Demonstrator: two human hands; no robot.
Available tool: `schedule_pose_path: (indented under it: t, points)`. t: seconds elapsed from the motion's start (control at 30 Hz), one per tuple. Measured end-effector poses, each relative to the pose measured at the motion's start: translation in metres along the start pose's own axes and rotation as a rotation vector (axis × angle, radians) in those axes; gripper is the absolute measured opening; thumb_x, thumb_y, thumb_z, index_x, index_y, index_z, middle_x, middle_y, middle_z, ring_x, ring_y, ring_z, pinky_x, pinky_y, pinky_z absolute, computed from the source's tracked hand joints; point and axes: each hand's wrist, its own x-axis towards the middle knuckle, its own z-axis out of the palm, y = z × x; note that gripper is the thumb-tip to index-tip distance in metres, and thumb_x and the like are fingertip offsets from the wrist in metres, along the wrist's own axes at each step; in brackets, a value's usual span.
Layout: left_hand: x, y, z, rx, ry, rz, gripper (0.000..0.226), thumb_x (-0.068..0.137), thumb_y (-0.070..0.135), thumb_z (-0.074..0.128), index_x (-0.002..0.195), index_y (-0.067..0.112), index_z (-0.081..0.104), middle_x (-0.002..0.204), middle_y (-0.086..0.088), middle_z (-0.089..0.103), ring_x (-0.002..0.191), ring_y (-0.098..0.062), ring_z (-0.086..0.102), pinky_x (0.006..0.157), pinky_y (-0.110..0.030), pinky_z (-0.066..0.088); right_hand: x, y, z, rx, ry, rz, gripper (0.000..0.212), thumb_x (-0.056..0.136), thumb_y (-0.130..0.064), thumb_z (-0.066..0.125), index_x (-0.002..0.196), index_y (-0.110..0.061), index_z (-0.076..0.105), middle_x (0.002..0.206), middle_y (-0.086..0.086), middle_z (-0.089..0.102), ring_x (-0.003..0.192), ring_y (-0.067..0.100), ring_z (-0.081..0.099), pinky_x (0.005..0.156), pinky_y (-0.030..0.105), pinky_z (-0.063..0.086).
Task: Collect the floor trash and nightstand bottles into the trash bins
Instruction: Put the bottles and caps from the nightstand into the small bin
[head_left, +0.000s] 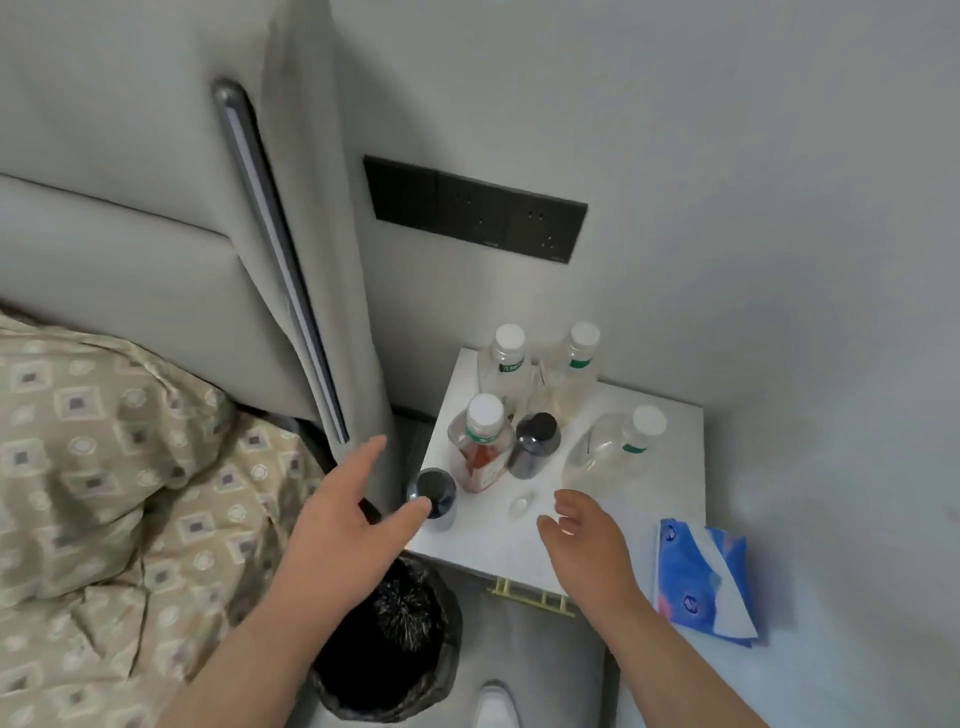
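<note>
A white nightstand (488, 540) carries several bottles: two clear ones with white caps at the back (506, 364) (574, 364), a red-labelled bottle (480, 447), a dark bottle with a black cap (535, 447), a clear bottle tilted at the right (613, 452), and a small dark can (439, 496) at the front left corner. My left hand (345, 519) is open, its thumb tip just touching the can. My right hand (587, 540) hovers open over the front of the nightstand, holding nothing. A bin lined with a black bag (395, 649) stands below on the floor.
A blue and white tissue pack (701, 582) lies on the nightstand's right front corner. The bed with a patterned quilt (104, 493) and grey headboard (156, 260) is at left. A black socket panel (478, 208) is on the wall. A yellow rack (530, 597) hangs under the nightstand edge.
</note>
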Motion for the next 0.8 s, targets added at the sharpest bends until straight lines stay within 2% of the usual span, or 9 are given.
schedule_pose_path:
  t: [0.07,0.13,0.2,0.3,0.4,0.57,0.63,0.7,0.8]
  points:
    - [0.025,-0.009,0.022,0.084,-0.008,0.048,0.089,0.076,0.039,0.073,0.147,0.036,0.020,0.151,0.023,0.020,0.141,-0.011,0.027,0.113,-0.033,0.028,0.032,0.012,0.025,-0.063,0.025,-0.033,0.053,0.089,-0.029,0.057,0.138,-0.021,0.040,0.143,0.000,0.044,0.128,0.017,0.045,0.104,0.029,0.038]
    - [0.041,-0.020,0.039,0.098,-0.030,0.103,0.094,0.075,0.040,0.073,0.148,0.037,0.014,0.141,0.038,0.010,0.142,0.002,0.013,0.113,-0.028,0.026,0.054,0.024,0.044,-0.122,0.044,-0.050,0.063,0.087,-0.034,0.059,0.142,-0.021,0.034,0.147,-0.001,0.038,0.134,0.018,0.039,0.107,0.033,0.037]
    - [0.053,-0.036,0.053,0.122,-0.050,0.165,0.082,0.076,0.036,0.073,0.144,0.037,0.027,0.125,0.049,0.014,0.132,0.011,0.019,0.101,-0.017,0.027,0.068,0.035,0.057,-0.164,0.047,-0.070,0.064,0.086,-0.037,0.059,0.142,-0.022,0.034,0.146,-0.002,0.040,0.133,0.017,0.039,0.107,0.033,0.037]
    - [0.060,-0.060,0.066,0.196,-0.025,0.236,0.047,0.082,0.025,0.069,0.126,0.028,0.053,0.113,0.041,0.037,0.107,0.014,0.038,0.084,0.000,0.031,0.078,0.049,0.071,-0.207,0.055,-0.105,0.053,0.087,-0.036,0.057,0.136,-0.024,0.043,0.138,-0.004,0.049,0.127,0.015,0.045,0.102,0.027,0.035]
    - [0.060,-0.074,0.069,0.222,-0.005,0.225,0.031,0.085,0.017,0.065,0.114,0.028,0.061,0.094,0.039,0.044,0.088,0.007,0.045,0.075,-0.008,0.039,0.079,0.058,0.079,-0.224,0.112,-0.128,0.040,0.090,-0.034,0.055,0.127,-0.020,0.054,0.129,-0.001,0.057,0.119,0.016,0.052,0.097,0.023,0.036]
    - [0.058,-0.082,0.060,0.335,0.040,0.249,0.030,0.084,0.017,0.066,0.111,0.027,0.061,0.091,0.027,0.052,0.075,-0.002,0.047,0.065,-0.005,0.036,0.077,0.061,0.079,-0.218,0.158,-0.189,0.025,0.094,-0.026,0.051,0.113,-0.016,0.063,0.110,0.000,0.067,0.104,0.018,0.060,0.082,0.020,0.040]
    - [0.046,-0.085,0.042,0.309,0.108,0.214,0.031,0.085,0.018,0.065,0.113,0.030,0.061,0.093,0.024,0.057,0.078,-0.003,0.054,0.072,-0.015,0.040,0.069,0.056,0.079,-0.207,0.145,-0.228,0.019,0.094,-0.027,0.050,0.105,-0.019,0.063,0.098,-0.006,0.067,0.093,0.013,0.061,0.073,0.016,0.038]
    - [0.025,-0.096,0.013,0.168,0.202,0.131,0.034,0.085,0.020,0.065,0.107,0.045,0.060,0.092,0.021,0.066,0.087,-0.010,0.063,0.080,-0.031,0.048,0.055,0.049,0.082,-0.182,0.070,-0.249,0.013,0.092,-0.027,0.051,0.099,-0.022,0.062,0.090,-0.012,0.064,0.083,0.004,0.059,0.068,0.007,0.037]
    - [-0.001,-0.131,-0.024,0.045,0.325,-0.016,0.039,0.086,0.023,0.064,0.088,0.061,0.054,0.082,0.029,0.066,0.077,-0.009,0.064,0.071,-0.042,0.053,0.029,0.050,0.099,-0.202,-0.063,-0.292,0.012,0.091,-0.028,0.054,0.100,-0.026,0.062,0.087,-0.016,0.063,0.081,0.001,0.058,0.072,0.009,0.040]
